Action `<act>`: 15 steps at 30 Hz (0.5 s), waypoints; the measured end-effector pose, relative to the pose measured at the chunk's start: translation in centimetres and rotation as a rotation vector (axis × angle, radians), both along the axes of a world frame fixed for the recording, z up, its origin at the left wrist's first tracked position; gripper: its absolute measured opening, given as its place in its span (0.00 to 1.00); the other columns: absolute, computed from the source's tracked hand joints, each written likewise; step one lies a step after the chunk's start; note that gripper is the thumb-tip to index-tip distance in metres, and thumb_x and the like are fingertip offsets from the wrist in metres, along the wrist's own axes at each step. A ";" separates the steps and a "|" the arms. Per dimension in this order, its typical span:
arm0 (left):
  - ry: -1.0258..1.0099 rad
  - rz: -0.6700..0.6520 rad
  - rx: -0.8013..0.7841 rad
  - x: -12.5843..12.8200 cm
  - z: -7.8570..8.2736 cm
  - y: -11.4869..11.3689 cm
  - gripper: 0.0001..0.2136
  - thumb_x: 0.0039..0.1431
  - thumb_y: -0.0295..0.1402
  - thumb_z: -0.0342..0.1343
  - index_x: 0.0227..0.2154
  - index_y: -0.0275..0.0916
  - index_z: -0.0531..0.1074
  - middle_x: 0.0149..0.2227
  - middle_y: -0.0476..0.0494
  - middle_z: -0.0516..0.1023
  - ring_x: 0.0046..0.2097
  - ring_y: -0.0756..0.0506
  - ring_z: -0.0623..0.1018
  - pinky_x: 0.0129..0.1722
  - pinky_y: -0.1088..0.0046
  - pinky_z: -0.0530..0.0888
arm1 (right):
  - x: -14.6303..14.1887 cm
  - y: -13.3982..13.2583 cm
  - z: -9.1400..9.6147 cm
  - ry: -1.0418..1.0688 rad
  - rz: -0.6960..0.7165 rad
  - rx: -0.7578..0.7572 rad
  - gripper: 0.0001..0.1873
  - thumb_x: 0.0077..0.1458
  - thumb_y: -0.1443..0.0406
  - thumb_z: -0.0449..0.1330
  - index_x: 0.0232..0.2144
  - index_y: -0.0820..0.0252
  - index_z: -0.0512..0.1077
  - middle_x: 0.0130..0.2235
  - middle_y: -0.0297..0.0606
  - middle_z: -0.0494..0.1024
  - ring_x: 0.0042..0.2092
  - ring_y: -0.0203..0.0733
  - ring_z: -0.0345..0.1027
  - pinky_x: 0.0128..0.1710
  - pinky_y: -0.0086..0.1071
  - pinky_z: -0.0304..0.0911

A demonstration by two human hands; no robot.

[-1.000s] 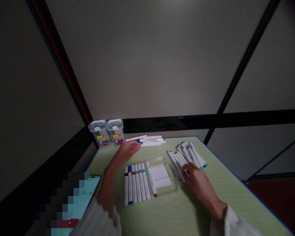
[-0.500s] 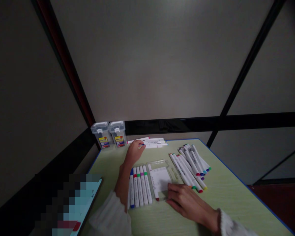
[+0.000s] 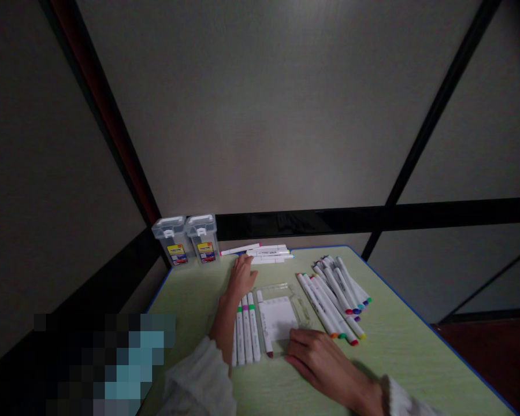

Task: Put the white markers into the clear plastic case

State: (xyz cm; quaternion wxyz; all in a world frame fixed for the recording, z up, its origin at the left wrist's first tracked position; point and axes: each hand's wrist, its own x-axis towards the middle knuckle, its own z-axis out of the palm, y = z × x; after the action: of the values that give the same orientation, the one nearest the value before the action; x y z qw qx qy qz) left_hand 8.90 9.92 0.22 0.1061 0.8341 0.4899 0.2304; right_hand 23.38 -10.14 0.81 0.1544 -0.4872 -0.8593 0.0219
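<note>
My left hand [image 3: 242, 277] reaches to the back of the table, palm down, with the thumb apart from the fingers. Its fingertips are at the left end of a small pile of white markers [image 3: 271, 252], and I see nothing held in it. My right hand [image 3: 323, 361] has its fingers curled at the front right corner of a clear plastic case [image 3: 281, 348]. Inside the case lie a white card [image 3: 279, 318] and one marker with a dark red end [image 3: 266, 329]. Left of the case, several white markers [image 3: 248, 335] stand in a row, partly behind my left forearm.
Two clear lidded boxes [image 3: 171, 240] [image 3: 203, 238] with yellow labels stand at the back left corner. A loose heap of markers with coloured ends [image 3: 333, 297] lies on the right. The pale green table [image 3: 398, 352] has a blue edge. A wall rises behind it.
My left hand has opened from a pinch near the back markers, and its thumb has dropped away. The right hand stays at the case. The view has shifted slightly.
</note>
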 end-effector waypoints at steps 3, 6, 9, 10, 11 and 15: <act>0.001 0.006 0.019 0.1 -0.4 -0.2 0.21 0.50 0.28 0.50 0.49 0.36 0.59 0.53 0.37 0.59 0.55 0.41 0.59 0.52 0.64 0.59 | 0.0 0.0 0.0 0.000 -0.002 -0.013 0.13 0.58 0.64 0.47 0.24 0.59 0.65 0.28 0.33 0.68 0.29 0.36 0.63 0.28 0.29 0.53; -0.014 0.028 0.024 0.5 -0.6 -0.4 0.22 0.50 0.28 0.49 0.50 0.38 0.57 0.55 0.38 0.56 0.56 0.41 0.57 0.53 0.63 0.57 | 0.0 0.0 0.0 0.013 0.005 -0.026 0.13 0.58 0.65 0.47 0.24 0.59 0.65 0.28 0.33 0.68 0.30 0.36 0.64 0.29 0.29 0.54; -0.036 0.079 0.051 0.8 -0.6 0.0 0.23 0.50 0.29 0.49 0.51 0.37 0.55 0.55 0.37 0.54 0.57 0.41 0.56 0.54 0.64 0.56 | 0.0 0.0 0.0 0.031 0.009 -0.042 0.13 0.58 0.65 0.47 0.25 0.59 0.65 0.29 0.33 0.68 0.30 0.36 0.63 0.30 0.29 0.54; -0.043 0.100 0.069 0.9 -0.5 0.3 0.23 0.51 0.29 0.48 0.52 0.37 0.55 0.56 0.37 0.53 0.57 0.41 0.55 0.55 0.64 0.55 | 0.0 0.0 0.0 0.036 0.008 -0.045 0.12 0.58 0.65 0.47 0.25 0.59 0.65 0.29 0.33 0.68 0.30 0.36 0.63 0.30 0.29 0.55; -0.045 0.121 0.084 0.9 -0.5 0.6 0.23 0.51 0.30 0.48 0.52 0.36 0.54 0.56 0.37 0.53 0.57 0.42 0.55 0.55 0.65 0.54 | 0.0 0.0 0.0 0.039 0.007 -0.047 0.12 0.58 0.65 0.46 0.25 0.59 0.65 0.29 0.34 0.68 0.30 0.36 0.64 0.30 0.29 0.55; -0.002 0.178 0.077 1.0 -0.8 2.1 0.24 0.49 0.30 0.49 0.52 0.35 0.54 0.55 0.36 0.55 0.57 0.41 0.55 0.56 0.63 0.51 | 0.0 0.1 -0.1 0.039 0.009 -0.049 0.12 0.58 0.66 0.46 0.26 0.59 0.66 0.29 0.34 0.69 0.32 0.37 0.64 0.32 0.29 0.56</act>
State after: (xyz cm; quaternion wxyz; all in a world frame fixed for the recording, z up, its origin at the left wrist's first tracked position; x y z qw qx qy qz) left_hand 9.87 12.04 -0.55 0.0535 0.7906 0.5526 0.2584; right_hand 23.39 -10.02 0.72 0.1590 -0.4862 -0.8576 0.0531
